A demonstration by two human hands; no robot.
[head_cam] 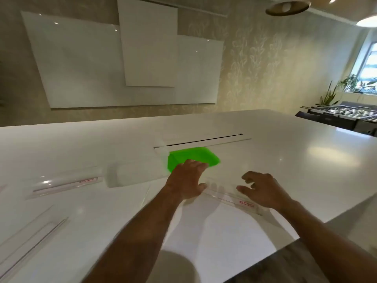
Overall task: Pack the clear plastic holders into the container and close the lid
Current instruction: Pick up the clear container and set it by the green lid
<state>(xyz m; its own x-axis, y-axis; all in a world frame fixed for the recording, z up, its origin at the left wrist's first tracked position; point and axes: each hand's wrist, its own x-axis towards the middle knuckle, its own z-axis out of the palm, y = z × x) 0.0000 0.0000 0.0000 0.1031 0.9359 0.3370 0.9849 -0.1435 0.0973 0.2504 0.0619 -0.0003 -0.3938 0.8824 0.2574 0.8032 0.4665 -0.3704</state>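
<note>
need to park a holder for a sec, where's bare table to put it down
Bare: the table right of the right hand, and the far side beyond the slot. Crowded: the left, with clear holders and a frosted container, and around the green lid by the left hand.

The room is bright, with soft daylight from the window at the far right and two ceiling lamps at the top edge. The glossy white table gives broad glare on its right part and small bright spots on the left. Soft shadows of the arms fall on the table near the bottom edge. The whole picture is a little soft, and the clear plastic holders are hard to tell from the surface. The wide lens bends the straight lines of the whiteboards and the table edge.
</note>
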